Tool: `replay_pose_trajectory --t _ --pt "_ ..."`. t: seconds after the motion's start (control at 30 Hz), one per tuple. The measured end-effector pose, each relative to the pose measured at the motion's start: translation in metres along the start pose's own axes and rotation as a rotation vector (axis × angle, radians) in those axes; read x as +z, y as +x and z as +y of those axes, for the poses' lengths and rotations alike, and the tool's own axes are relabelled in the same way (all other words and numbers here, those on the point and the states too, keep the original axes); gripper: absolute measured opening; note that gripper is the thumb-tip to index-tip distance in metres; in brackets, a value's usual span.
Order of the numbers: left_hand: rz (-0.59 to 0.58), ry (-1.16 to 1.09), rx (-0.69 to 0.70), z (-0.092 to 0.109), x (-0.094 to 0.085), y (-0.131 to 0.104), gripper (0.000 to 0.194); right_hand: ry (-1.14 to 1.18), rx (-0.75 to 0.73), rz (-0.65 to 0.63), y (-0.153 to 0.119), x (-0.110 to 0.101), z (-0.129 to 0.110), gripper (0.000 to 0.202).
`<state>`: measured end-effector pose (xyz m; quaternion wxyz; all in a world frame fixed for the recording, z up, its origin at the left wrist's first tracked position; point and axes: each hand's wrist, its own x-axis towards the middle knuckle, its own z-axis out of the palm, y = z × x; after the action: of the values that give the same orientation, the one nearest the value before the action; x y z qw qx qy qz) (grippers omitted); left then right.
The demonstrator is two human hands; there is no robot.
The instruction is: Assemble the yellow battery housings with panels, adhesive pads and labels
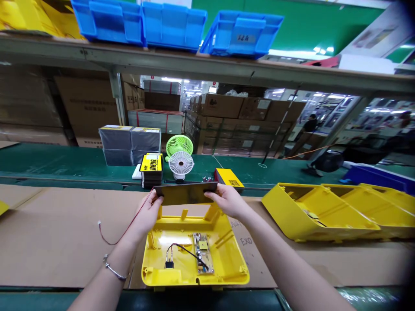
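Note:
A dark, flat rectangular panel (186, 194) is held level above the back wall of a yellow plastic housing (227, 259). My left hand (147, 214) grips the panel's left end, thumb in front. At its right end, my right hand (228, 199) pinches it the same way. A thin red and black wire (125, 231) hangs from the left side, ending in a small white plug. Inside the housing sit a circuit board (203, 254) and a black socket (169, 264) joined to it by dark leads. The back wall has a wide rectangular opening.
More yellow housings (324, 211) stand in a row at the right. Behind lie a white fan (180, 164), a green fan (179, 146), a stack of yellow-topped boxes (151, 170) and a yellow box (229, 178). Blue bins (243, 34) line the shelf overhead. Cardboard (65, 233) covers the bench.

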<state>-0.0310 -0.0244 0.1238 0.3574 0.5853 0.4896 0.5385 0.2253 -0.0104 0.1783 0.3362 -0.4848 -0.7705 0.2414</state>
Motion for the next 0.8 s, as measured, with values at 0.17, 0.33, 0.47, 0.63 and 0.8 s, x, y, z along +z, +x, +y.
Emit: replay_pose_trajectory --t 0.17,0.33,0.47,0.63,0.8 --pt "-0.023 0.116 0.043 0.002 -0.001 -0.002 0.019 -0.209 0.138 -0.109 -0.007 -0.013 0.012 0.025" --pt "-0.036 0.14 0.088 0.006 0.004 -0.003 0.018 -0.604 -0.12 0.188 -0.011 0.003 -0.018 0.075" --pt "-0.081 0.148 0.127 0.006 0.01 -0.002 0.026 -0.926 -0.357 0.098 -0.007 0.035 -0.036 0.068" --pt "-0.083 0.164 0.14 0.002 0.01 -0.001 0.031 -0.964 -0.277 -0.178 -0.002 0.052 -0.027 0.061" --pt "-0.144 0.176 0.139 0.005 0.005 -0.002 0.038 -0.838 -0.049 -0.388 0.012 0.027 -0.039 0.035"
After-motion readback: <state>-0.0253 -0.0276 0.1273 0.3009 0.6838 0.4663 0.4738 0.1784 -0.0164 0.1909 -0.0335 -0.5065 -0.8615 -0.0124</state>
